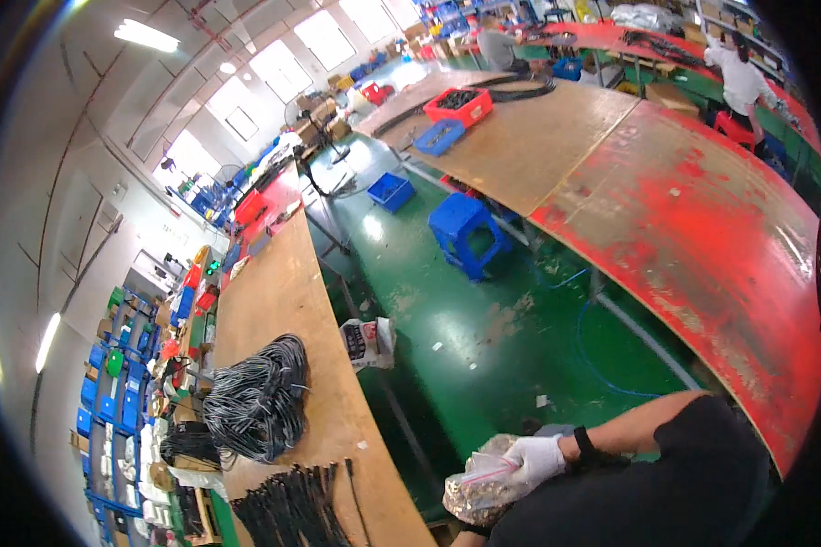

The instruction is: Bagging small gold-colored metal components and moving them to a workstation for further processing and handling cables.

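My right hand (pixel 535 459), in a white glove with a black band at the wrist, is closed on the top of a clear zip bag (pixel 480 492) with a reddish seal strip. Many small, metallic-looking pieces fill the bag; their kind is too small to tell. A short bit of my left forearm shows under the bag at the lower edge, while the left hand itself is hidden. To the left, a row of black cables (pixel 292 506) lies on the wooden table (pixel 337 415). Farther along it sits a large heap of bundled grey-black cables (pixel 257 397).
A blue stool (pixel 465 232) and a blue crate (pixel 390 191) stand on the green floor. A white printed sack (pixel 369 344) is beside the left table. On the right runs a worn red table (pixel 693 237), with a red bin (pixel 459 107) farther off. Two people sit farther away.
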